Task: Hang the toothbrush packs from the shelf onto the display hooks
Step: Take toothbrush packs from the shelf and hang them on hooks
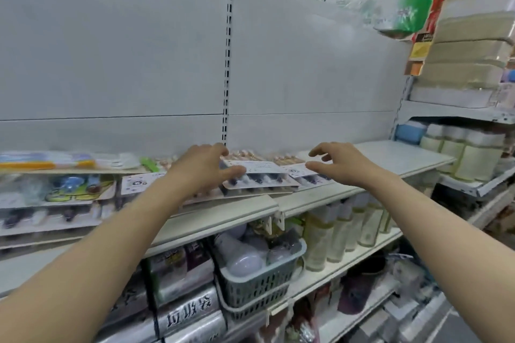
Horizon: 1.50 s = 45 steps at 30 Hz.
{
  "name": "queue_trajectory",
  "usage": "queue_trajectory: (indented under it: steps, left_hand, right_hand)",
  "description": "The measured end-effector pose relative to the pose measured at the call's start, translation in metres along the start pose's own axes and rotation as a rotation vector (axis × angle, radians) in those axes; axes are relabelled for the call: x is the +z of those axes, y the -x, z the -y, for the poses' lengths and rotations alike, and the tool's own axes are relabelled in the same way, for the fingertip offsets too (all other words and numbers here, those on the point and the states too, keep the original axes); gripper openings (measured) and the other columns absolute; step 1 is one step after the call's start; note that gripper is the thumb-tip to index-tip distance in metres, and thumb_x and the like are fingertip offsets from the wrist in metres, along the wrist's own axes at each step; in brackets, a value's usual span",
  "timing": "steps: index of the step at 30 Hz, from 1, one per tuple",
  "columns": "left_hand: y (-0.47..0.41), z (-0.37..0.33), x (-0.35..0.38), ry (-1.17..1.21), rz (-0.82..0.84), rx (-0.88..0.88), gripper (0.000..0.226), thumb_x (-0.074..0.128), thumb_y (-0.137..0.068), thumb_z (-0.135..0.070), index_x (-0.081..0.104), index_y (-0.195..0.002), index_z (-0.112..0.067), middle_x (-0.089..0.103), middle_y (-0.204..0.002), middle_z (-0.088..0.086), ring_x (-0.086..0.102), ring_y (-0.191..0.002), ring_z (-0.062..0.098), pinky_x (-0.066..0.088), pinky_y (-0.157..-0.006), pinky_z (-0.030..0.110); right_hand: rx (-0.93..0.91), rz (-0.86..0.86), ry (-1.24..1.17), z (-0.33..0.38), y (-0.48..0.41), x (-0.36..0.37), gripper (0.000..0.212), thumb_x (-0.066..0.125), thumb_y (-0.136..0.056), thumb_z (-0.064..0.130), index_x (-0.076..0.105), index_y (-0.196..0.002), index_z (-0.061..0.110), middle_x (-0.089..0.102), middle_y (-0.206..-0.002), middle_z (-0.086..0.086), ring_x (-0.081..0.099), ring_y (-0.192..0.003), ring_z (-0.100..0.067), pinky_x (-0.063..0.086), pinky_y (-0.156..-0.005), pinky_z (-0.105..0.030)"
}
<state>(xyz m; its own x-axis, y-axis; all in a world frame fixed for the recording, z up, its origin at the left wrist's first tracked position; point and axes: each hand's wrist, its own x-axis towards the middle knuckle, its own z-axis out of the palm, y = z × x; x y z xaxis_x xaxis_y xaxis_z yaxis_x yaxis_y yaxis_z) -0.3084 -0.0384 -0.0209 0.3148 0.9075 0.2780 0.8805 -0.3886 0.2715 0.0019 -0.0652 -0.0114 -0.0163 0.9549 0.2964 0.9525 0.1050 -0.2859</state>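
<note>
Flat toothbrush packs [260, 175] with white card tops lie stacked on the white shelf [390, 156], spreading left to more packs [55, 192]. My left hand [203, 167] reaches over the stack, its thumb against the left edge of the top pack and its fingers curled above it. My right hand [340, 164] hovers just right of the stack with fingers spread, above another pack [302, 171]. No display hooks show on the bare white back panel [139, 50].
A slotted upright [227, 64] divides the back panel. Below the shelf sit a grey basket [259, 284] of light bulbs, bottles [337, 228] and silver bag packs [189, 312]. Stacked boxes [468, 47] and jars [457, 150] fill the shelving at right.
</note>
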Motion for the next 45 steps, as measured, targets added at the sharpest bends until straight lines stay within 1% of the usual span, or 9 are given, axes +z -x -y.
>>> queue_trajectory:
  steps: [3,7,12,17,22,29,34,40,45]
  left_hand:
    - [-0.012,-0.009,0.006,-0.115,0.001,-0.092,0.082,0.049,-0.079,-0.080,0.048,-0.137,-0.023,0.067,-0.116,0.001,0.057,-0.086,0.020,0.053,-0.079,0.037]
    - [-0.020,-0.018,0.015,-0.244,0.032,-0.252,0.092,0.036,-0.071,-0.093,0.048,-0.132,-0.025,0.065,-0.094,-0.003,0.060,-0.087,0.021,0.054,-0.072,0.034]
    - [-0.031,-0.036,0.020,-0.375,0.113,-0.417,0.100,0.022,-0.060,-0.102,0.053,-0.124,-0.030,0.067,-0.105,-0.002,0.053,-0.111,0.025,0.050,-0.085,0.037]
    - [-0.042,-0.054,0.021,-0.344,0.155,-0.534,0.096,0.038,-0.066,-0.096,0.047,-0.134,-0.028,0.061,-0.124,0.002,0.040,-0.127,0.029,0.045,-0.094,0.039]
    - [-0.041,-0.070,0.030,-0.219,-0.020,-0.621,0.123,0.061,-0.058,-0.089,0.024,-0.148,-0.014,0.052,-0.129,0.016,0.036,-0.127,0.036,0.045,-0.091,0.041]
    - [-0.035,-0.102,0.044,-0.011,-0.427,-0.505,0.142,0.090,-0.049,-0.061,0.009,-0.154,-0.008,0.043,-0.136,0.024,0.034,-0.129,0.042,0.037,-0.102,0.050]
    - [-0.024,-0.106,0.057,0.074,-0.525,-0.498,0.107,0.089,-0.049,-0.061,0.042,-0.131,-0.010,0.055,-0.125,0.012,0.046,-0.118,0.036,0.040,-0.089,0.043]
    - [-0.009,-0.125,0.066,0.447,-0.581,-0.438,0.097,0.089,-0.069,-0.034,0.030,-0.145,-0.020,0.058,-0.115,-0.006,0.056,-0.103,0.018,0.044,-0.088,0.036]
    - [-0.007,-0.127,0.078,0.709,-0.636,-0.523,0.084,0.084,-0.077,-0.026,0.034,-0.144,-0.019,0.063,-0.124,0.001,0.062,-0.110,0.019,0.047,-0.098,0.038]
  right_hand:
    - [0.031,-0.009,-0.048,-0.024,-0.024,0.017,0.047,0.063,-0.092,0.053,0.060,-0.127,0.023,0.061,-0.129,0.006,0.059,-0.116,-0.015,0.047,-0.091,-0.033]
    - [0.029,-0.001,-0.067,-0.046,-0.052,0.039,0.055,0.061,-0.091,0.057,0.056,-0.134,0.022,0.058,-0.138,0.002,0.055,-0.123,-0.018,0.046,-0.100,-0.036]
    - [-0.009,0.033,-0.120,-0.069,-0.076,0.054,0.057,0.064,-0.089,0.058,0.055,-0.134,0.025,0.057,-0.139,0.001,0.052,-0.126,-0.019,0.045,-0.101,-0.037]
    - [-0.045,0.109,-0.138,-0.088,-0.088,0.061,0.060,0.065,-0.088,0.057,0.054,-0.138,0.026,0.052,-0.144,0.001,0.047,-0.131,-0.019,0.040,-0.104,-0.036]
    - [-0.056,0.174,-0.203,-0.101,-0.093,0.067,0.066,0.059,-0.087,0.066,0.052,-0.142,0.032,0.046,-0.150,0.003,0.041,-0.138,-0.018,0.037,-0.110,-0.039]
    - [-0.040,0.184,-0.207,-0.104,-0.091,0.065,0.068,0.062,-0.083,0.068,0.054,-0.139,0.030,0.045,-0.142,-0.004,0.040,-0.135,-0.024,0.039,-0.105,-0.039]
    - [-0.010,0.131,-0.236,-0.114,-0.082,0.058,0.068,0.070,-0.073,0.070,0.062,-0.128,0.030,0.050,-0.131,-0.005,0.043,-0.129,-0.026,0.043,-0.103,-0.039]
    - [0.032,0.102,-0.248,-0.124,-0.064,0.050,0.069,0.072,-0.068,0.072,0.065,-0.123,0.031,0.051,-0.128,-0.004,0.041,-0.128,-0.026,0.043,-0.103,-0.041]
    - [0.047,0.089,-0.246,-0.136,-0.045,0.041,0.074,0.072,-0.068,0.072,0.062,-0.128,0.029,0.050,-0.129,-0.005,0.041,-0.127,-0.026,0.045,-0.103,-0.044]
